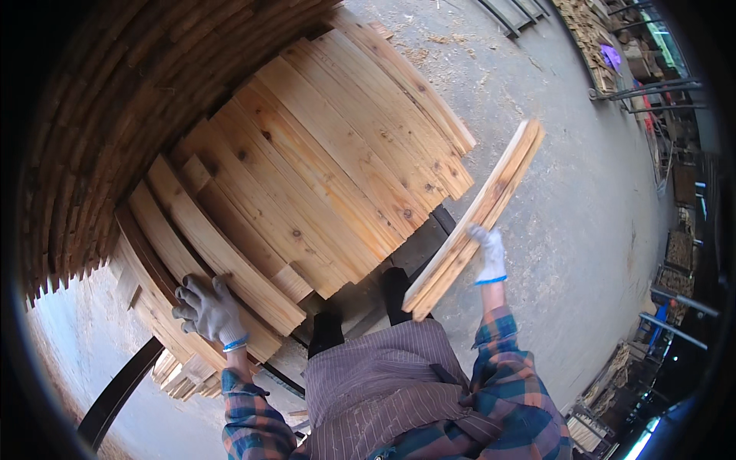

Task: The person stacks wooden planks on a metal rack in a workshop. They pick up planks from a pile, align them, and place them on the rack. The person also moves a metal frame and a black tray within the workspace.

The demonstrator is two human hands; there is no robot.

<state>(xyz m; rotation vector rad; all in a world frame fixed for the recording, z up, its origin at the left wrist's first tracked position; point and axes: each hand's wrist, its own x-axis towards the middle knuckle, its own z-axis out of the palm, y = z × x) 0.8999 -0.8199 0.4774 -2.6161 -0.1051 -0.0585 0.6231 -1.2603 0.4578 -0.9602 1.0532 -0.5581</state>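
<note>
Apron and sleeves: nearest to us hung our striped apron (383, 383) and the plaid sleeves (506, 368) of our shirt, forearms rising from the lower edge; our two dark shoes (395, 291) stood at the foot of the stack.

Left hand: our left hand (205, 308), in a grey knit glove, lay with fingers curled over the near end of a plank on the low edge of the stack, touching it, seemingly to steady it; whether it truly gripped we could not tell.

Right hand: our right hand (489, 253), in a white glove, was clamped on a pair of planks (479, 218) held on edge and tilted, their near end by our waist and the far end raised out over the floor. Held so, they stayed clear of the pile and together, we judged.

Hands: well apart, one at each side of us.

Plank stack (307, 169): pale, knotty boards lay side by side in overlapping layers, ends stepped, probably so that each could be taken singly.

Dark rails (123, 391): metal bars ran beneath the stack, keeping it off the ground.

Stacked timber wall (100, 115): darker board ends rose to our left behind the pile.

Concrete floor (583, 199): grey, strewn with sawdust.

Far racks (606, 46): more wood and metal frames stood along the far right edge.
</note>
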